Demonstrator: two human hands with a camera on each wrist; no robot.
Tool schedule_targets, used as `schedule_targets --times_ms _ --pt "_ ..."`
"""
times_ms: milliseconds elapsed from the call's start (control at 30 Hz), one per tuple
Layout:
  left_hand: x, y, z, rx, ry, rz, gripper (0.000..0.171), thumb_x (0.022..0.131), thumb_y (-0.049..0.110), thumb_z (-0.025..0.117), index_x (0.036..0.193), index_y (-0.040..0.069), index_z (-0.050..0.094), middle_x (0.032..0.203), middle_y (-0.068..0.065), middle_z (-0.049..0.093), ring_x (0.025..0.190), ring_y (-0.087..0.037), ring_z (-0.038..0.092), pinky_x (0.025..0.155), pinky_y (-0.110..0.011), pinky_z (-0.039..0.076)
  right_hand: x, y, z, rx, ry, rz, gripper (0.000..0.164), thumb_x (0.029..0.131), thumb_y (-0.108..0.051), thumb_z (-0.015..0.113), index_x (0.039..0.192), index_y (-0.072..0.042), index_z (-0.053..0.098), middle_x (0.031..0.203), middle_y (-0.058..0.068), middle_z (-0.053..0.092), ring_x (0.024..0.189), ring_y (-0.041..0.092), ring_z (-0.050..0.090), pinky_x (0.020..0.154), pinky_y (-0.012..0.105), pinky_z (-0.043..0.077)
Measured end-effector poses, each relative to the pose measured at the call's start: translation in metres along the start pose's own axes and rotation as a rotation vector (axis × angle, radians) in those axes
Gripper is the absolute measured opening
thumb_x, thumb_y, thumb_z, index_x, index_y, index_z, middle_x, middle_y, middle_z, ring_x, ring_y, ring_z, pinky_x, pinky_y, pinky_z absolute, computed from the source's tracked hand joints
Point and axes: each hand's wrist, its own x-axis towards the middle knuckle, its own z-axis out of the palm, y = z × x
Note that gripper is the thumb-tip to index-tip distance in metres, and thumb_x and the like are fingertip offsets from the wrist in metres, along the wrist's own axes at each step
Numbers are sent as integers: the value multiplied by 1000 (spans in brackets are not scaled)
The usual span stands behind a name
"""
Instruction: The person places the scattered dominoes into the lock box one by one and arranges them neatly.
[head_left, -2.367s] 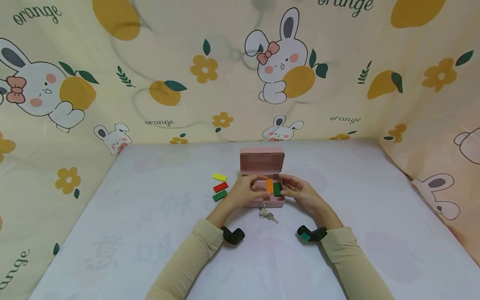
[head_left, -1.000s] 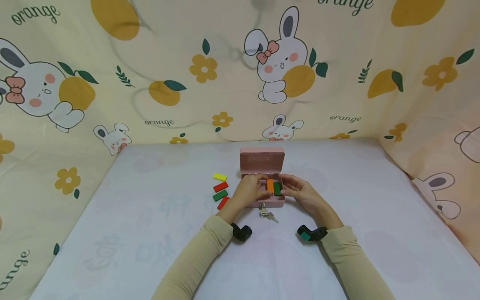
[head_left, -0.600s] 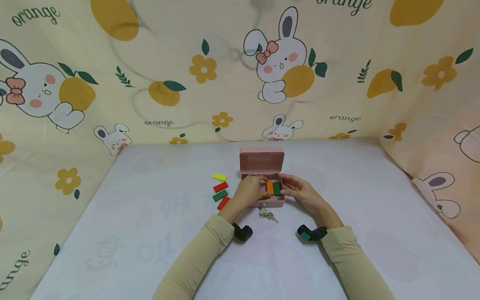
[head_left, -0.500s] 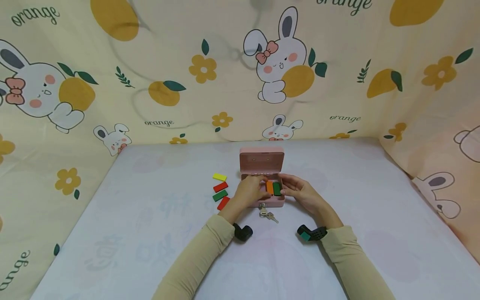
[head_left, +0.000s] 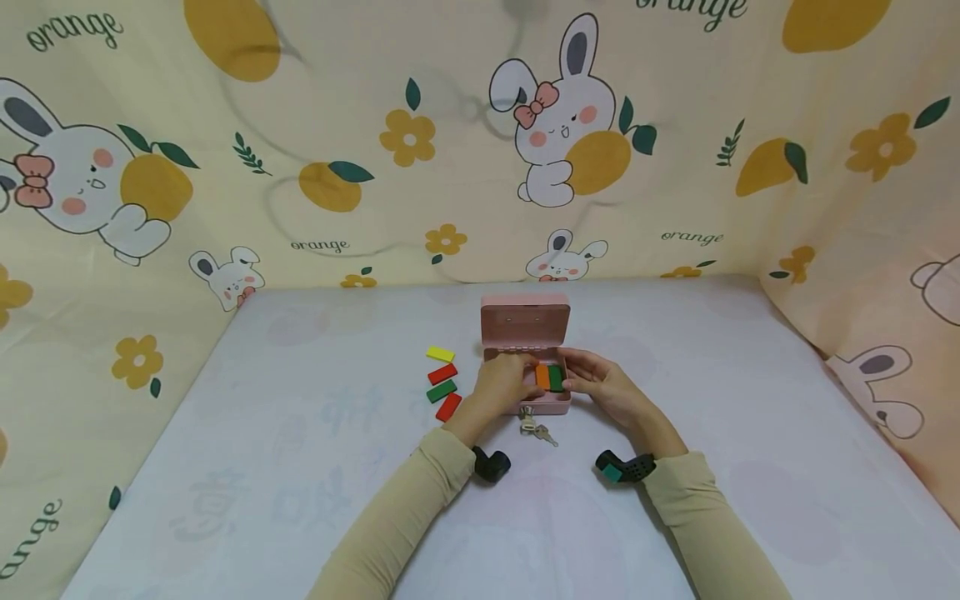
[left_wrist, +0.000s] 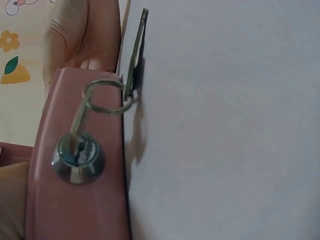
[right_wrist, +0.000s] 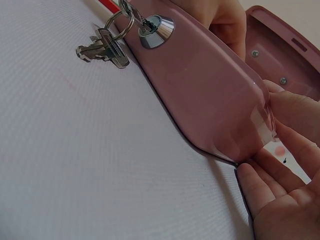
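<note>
The pink metal cash box [head_left: 545, 408] stands on the table with its lid [head_left: 525, 323] raised. Inside it, a flat orange block [head_left: 543, 377] lies against a green block [head_left: 556, 378] near the right wall. My left hand [head_left: 501, 385] reaches into the box and pinches the orange block, thumb at its near end and fingers at its far end. My right hand [head_left: 609, 388] grips the box's right side; in the right wrist view its thumb [right_wrist: 292, 107] lies at the rim and other fingers lie low along the wall. The box floor is partly hidden by my left hand.
Left of the box lie a yellow block [head_left: 440, 354], a red block [head_left: 442, 374], a green block [head_left: 442, 391] and another red block [head_left: 448, 407]. A key sits in the front lock [left_wrist: 79, 157], with a ring and another key [right_wrist: 102, 50] hanging from it.
My left hand has moved right and lower in the box, bringing the orange block down until it lies flat beside the green one. My right hand has stayed on the box side.
</note>
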Motion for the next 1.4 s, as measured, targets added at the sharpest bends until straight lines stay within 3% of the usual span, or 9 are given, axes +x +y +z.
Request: schedule_targets --times_ms 167,400,667,867,967,1033,1167,1267,1400 --pt "-1 1 0 10 -6 -2 47 83 41 73 124 18 66 122 0 69 105 -19 66 93 -33 52 0 0 0 -1 4 6 67 92 -13 64 147 4 31 154 27 27 120 -7 49 94 9 44" --pt "-2 0 -1 -6 -9 5 49 81 41 76 123 17 66 121 0 70 108 -20 65 93 -33 52 0 0 0 -13 13 10 66 91 -12 64 147 4 31 154 27 27 122 -5 50 93 8 44" --pt "-2 0 0 -16 -11 9 50 80 41 76 122 16 66 120 0 70 106 -18 65 94 -32 52 1 -2 0 -26 30 36 65 92 -11 62 147 2 31 156 23 28 141 21 40 93 7 43" --pt "-2 -1 -1 -27 -14 8 50 81 41 75 123 16 65 121 1 69 105 -19 65 94 -33 52 1 -2 1 -24 33 42 65 92 -9 62 147 3 30 156 24 28 143 27 37 93 8 45" --pt "-3 -1 -2 -43 -12 10 50 82 41 75 124 17 65 123 0 69 106 -19 65 93 -34 52 1 -1 1 -22 32 37 66 92 -11 63 147 3 31 156 24 28 141 22 41 93 8 45" --pt "-3 -2 -2 -63 -15 13 49 82 40 74 125 18 64 124 0 68 106 -20 64 94 -35 52 1 -1 0 -12 33 37 66 91 -12 64 147 2 31 156 23 28 136 11 46 93 7 45" --pt "-4 -5 -5 -176 -20 17 45 84 35 74 124 18 64 122 -3 68 99 -19 62 92 -34 51 1 -1 1 -9 26 22 67 92 -11 64 147 5 30 155 26 27 121 -8 50 93 8 45" --pt "-5 -8 -6 -285 -14 31 41 85 31 73 122 16 65 98 -5 69 82 -15 54 77 -26 48 1 -2 1 -14 28 28 67 92 -12 64 147 4 30 155 26 27 121 -8 50 93 7 44" --pt "-7 -12 -7 -390 0 64 35 88 28 70 120 14 66 66 0 45 65 -11 41 59 -20 31 2 -2 0 -27 32 47 65 92 -11 63 147 2 30 157 22 27 141 19 41 93 6 43"
